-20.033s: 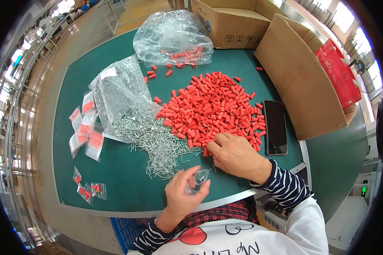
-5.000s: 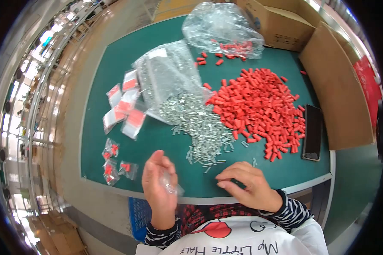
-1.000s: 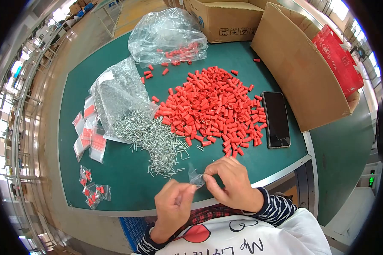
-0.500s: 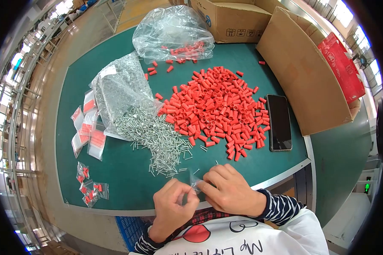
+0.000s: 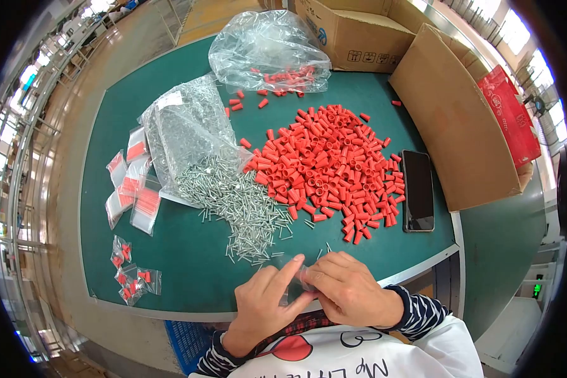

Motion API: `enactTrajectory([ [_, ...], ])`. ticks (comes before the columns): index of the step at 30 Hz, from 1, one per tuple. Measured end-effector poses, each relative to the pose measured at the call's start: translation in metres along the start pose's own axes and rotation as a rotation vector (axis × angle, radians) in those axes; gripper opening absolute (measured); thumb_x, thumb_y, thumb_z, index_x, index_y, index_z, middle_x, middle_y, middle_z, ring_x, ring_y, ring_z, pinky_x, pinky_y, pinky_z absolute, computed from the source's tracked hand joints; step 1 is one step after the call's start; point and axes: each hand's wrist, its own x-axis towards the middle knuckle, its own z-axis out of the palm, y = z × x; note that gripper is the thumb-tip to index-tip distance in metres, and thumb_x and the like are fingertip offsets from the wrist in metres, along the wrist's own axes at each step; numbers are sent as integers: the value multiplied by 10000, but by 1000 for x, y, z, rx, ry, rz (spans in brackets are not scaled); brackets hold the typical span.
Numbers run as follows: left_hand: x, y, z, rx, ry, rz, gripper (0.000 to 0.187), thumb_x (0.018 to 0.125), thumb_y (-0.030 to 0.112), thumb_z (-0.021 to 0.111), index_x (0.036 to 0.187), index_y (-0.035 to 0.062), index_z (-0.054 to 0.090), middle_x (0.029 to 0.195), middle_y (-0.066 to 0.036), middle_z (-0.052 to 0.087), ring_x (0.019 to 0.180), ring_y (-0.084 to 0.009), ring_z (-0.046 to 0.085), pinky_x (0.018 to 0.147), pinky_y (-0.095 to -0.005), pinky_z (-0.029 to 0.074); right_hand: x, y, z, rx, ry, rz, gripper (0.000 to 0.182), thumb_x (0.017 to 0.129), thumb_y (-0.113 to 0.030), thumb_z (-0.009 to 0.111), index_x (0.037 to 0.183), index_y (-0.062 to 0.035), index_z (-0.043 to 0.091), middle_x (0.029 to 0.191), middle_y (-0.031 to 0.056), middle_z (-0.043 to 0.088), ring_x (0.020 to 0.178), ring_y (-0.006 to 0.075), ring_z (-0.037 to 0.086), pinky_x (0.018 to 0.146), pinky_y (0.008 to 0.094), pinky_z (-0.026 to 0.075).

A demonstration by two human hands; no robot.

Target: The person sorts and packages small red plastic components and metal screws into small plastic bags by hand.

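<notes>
At the table's near edge, my right hand (image 5: 353, 293) pinches a small clear plastic bag (image 5: 303, 274). Something reddish shows through the bag, partly covered by the fingers. My left hand (image 5: 264, 305) is just beside it, index finger and thumb spread apart around the bag's left side; whether they touch the film is hard to see. Beyond the hands lie a heap of silver screws (image 5: 239, 201) and a larger pile of red cone-shaped caps (image 5: 327, 164). A few loose screws (image 5: 324, 249) are close to my right fingers.
Flat resealable bags (image 5: 146, 205) lie at the left, with small filled bags (image 5: 132, 286) nearer me. A big clear bag (image 5: 183, 120) adjoins the screws; another bag (image 5: 264, 50) holds red caps. A phone (image 5: 418, 189) and cardboard boxes (image 5: 453, 120) border the right side.
My left hand's index finger and thumb have spread from a closed pinch. The small bag and my right fingers have shifted slightly. The view has moved a little.
</notes>
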Motion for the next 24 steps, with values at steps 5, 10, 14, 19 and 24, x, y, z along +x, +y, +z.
enactTrajectory([
  [5, -2, -5, 5, -22, 51, 10, 589, 643, 203, 842, 1188, 77, 659, 703, -20, 499, 579, -166, 505, 486, -294, 422, 2, -1, 1, 15, -30, 6, 426, 690, 8, 657, 1114, 13, 617, 921, 102, 611, 869, 274, 555, 745, 380, 417],
  [10, 0, -9, -2, -195, -8, -42, 563, 636, 169, 848, 1165, 86, 671, 696, -25, 508, 571, -164, 512, 480, -294, 423, 4, -3, 1, -44, -78, 8, 373, 695, 0, 660, 1068, -7, 644, 907, 91, 614, 856, 262, 556, 745, 377, 412],
  [14, 1, -12, -6, -271, -26, -57, 515, 637, 170, 858, 1113, 87, 679, 668, -31, 496, 546, -156, 502, 472, -287, 411, 5, -3, 2, -63, -117, 0, 318, 708, -8, 659, 1026, -23, 669, 906, 87, 617, 860, 254, 559, 750, 372, 414],
  [19, -3, -19, -2, -409, 76, -77, 437, 643, 144, 878, 1017, 65, 666, 654, -10, 496, 521, -108, 442, 463, -250, 350, 12, -1, -2, 29, -66, -29, 280, 729, -15, 662, 1005, -61, 684, 935, 77, 619, 847, 258, 571, 726, 366, 436],
  [24, -11, -29, 8, -436, 293, -155, 427, 639, 110, 885, 986, 48, 643, 657, 20, 502, 529, -57, 388, 464, -222, 292, 46, 15, -6, -21, 71, -102, 290, 729, -13, 712, 1010, -81, 698, 921, 57, 612, 788, 241, 581, 664, 342, 451],
])
